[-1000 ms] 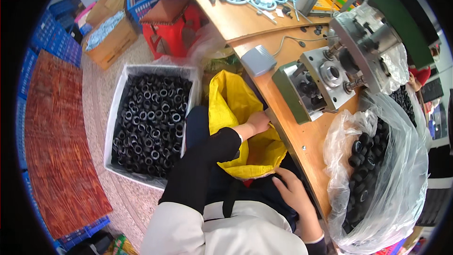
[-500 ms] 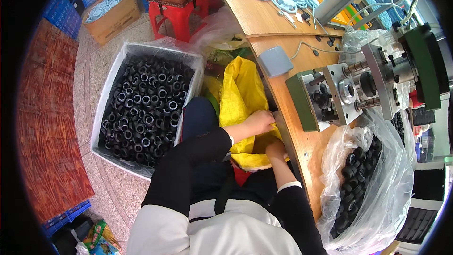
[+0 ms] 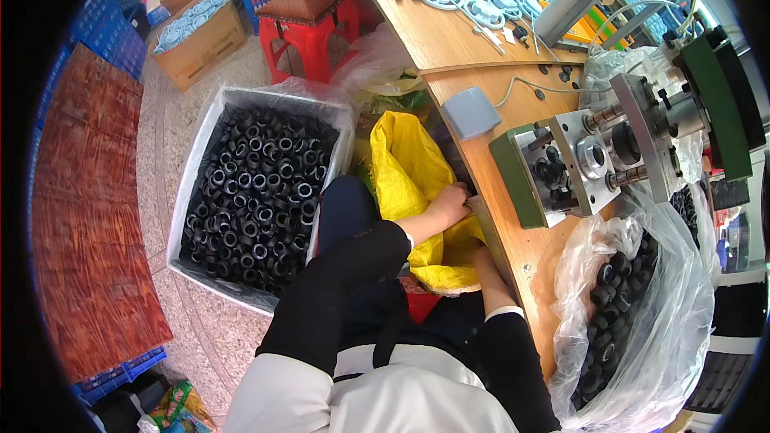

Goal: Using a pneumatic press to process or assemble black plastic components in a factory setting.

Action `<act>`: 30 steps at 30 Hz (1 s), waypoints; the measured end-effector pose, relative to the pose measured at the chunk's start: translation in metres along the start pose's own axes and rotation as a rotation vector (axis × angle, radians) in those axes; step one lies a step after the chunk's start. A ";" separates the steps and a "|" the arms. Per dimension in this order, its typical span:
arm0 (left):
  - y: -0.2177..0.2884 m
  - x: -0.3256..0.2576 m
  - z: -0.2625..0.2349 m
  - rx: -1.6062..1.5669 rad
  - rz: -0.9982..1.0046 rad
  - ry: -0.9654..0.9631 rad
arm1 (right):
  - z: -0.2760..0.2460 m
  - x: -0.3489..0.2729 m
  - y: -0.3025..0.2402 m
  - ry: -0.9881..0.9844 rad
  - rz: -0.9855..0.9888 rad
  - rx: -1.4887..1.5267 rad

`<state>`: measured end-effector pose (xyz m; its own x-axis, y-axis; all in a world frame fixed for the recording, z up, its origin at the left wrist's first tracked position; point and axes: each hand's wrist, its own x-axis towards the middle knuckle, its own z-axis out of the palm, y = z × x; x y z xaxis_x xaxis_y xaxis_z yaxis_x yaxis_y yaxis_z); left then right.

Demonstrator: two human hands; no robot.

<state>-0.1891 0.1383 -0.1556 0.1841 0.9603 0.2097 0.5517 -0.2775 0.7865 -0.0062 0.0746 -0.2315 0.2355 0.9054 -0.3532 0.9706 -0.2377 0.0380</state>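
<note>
A yellow woven sack [image 3: 399, 184] hangs with its mouth open between my lap and the table's edge. At its rim, right beside the wooden edge, my left hand [image 3: 449, 204] is closed with its fingers curled on the sack. Lower down, my right hand [image 3: 486, 263] reaches in at the sack's near side, against the table edge. Its fingers are out of sight behind the sack and the edge. What lies inside the sack cannot be seen.
Left of my knees stands a white box [image 3: 186, 168] full of black rings. On the wooden table [image 3: 536, 281] are a green and steel press [image 3: 593, 156], a grey box [image 3: 470, 112] with a cable, and a clear plastic bag [image 3: 670, 337] of black parts. A red stool [image 3: 309, 44] stands farther back.
My right hand has shifted slightly right and sunk further behind the table edge. The left hand stays at the sack's rim. The whole view has moved a little.
</note>
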 end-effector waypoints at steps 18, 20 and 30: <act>0.011 0.002 -0.027 -0.105 -0.009 -0.019 | -0.241 -0.210 -0.028 -0.458 -0.838 0.510; 0.017 -0.001 -0.044 -0.101 0.038 -0.082 | -0.251 -0.217 -0.013 -0.444 -0.849 0.594; 0.042 -0.145 -0.132 0.435 -0.445 0.467 | -0.243 -0.213 0.035 -0.084 -0.726 0.680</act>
<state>-0.3002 -0.0092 -0.0761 -0.4380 0.8699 0.2269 0.7808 0.2430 0.5756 -0.0106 -0.0415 0.0722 -0.4331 0.8896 -0.1449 0.6370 0.1884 -0.7475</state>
